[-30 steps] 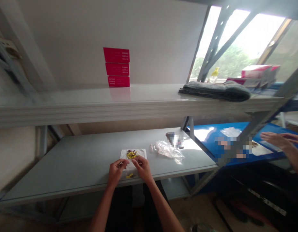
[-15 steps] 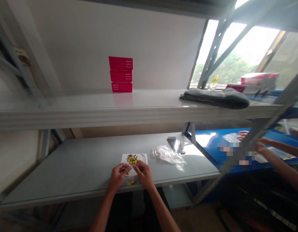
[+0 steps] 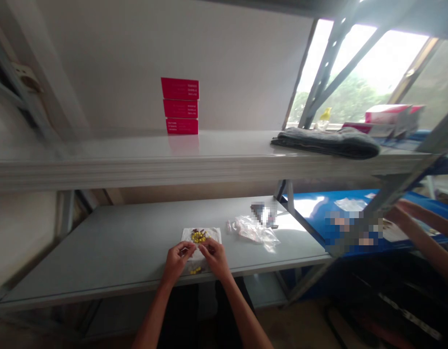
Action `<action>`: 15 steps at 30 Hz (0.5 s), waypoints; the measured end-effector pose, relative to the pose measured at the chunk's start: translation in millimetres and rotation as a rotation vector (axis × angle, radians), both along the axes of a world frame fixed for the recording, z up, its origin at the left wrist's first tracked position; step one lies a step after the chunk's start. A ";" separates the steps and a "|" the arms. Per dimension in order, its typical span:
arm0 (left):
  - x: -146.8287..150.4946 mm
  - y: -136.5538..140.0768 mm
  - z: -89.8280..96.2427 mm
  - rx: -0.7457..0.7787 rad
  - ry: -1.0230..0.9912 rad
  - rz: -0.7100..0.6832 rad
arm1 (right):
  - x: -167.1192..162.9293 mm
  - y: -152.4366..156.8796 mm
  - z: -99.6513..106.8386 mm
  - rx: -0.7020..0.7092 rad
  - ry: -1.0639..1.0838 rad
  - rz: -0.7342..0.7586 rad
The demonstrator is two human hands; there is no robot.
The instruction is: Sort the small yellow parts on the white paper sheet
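My left hand [image 3: 179,259] and my right hand [image 3: 214,257] meet above a white cloth or paper sheet [image 3: 215,234] near the front edge of the table. Thumbs and fingertips of both are pinched together, close to each other. Whatever they pinch is too small to make out. Just beyond the fingertips lies a pile of small yellow and dark brown pieces [image 3: 199,236] on the sheet. A few more yellow pieces [image 3: 195,271] lie nearer to me, between my wrists.
Crumpled clear plastic bags [image 3: 255,233] lie on the grey table [image 3: 129,242] to the right. Over it runs a shelf [image 3: 136,169] with stacked red boxes [image 3: 180,107] and a folded grey cloth [image 3: 325,142]. Another person's hands [image 3: 398,215] are at the blue table [image 3: 311,208].
My fingertips have drawn slightly closer together over the sheet. The other person's hands have moved back from a plastic bag, toward the right. The view has shifted a little.
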State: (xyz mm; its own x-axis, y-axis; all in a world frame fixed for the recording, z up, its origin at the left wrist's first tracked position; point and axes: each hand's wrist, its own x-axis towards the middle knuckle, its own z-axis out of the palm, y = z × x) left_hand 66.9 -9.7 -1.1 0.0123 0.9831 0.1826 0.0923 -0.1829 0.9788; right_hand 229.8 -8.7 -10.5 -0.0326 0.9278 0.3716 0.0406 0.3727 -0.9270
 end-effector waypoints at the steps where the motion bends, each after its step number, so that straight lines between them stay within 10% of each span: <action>1: 0.0 -0.1 0.5 -0.003 0.002 0.000 | -0.1 0.3 -0.8 0.001 0.002 -0.001; 15: -1.7 2.9 -6.1 -0.041 -0.080 0.034 | 1.3 -4.5 5.8 0.059 -0.048 -0.043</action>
State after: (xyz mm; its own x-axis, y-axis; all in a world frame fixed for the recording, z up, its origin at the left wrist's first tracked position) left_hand 65.2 -6.8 -7.1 -0.0345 0.9893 0.1416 0.0187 -0.1410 0.9898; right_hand 231.1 -13.2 -4.7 -0.0125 0.9054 0.4244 0.1018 0.4234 -0.9002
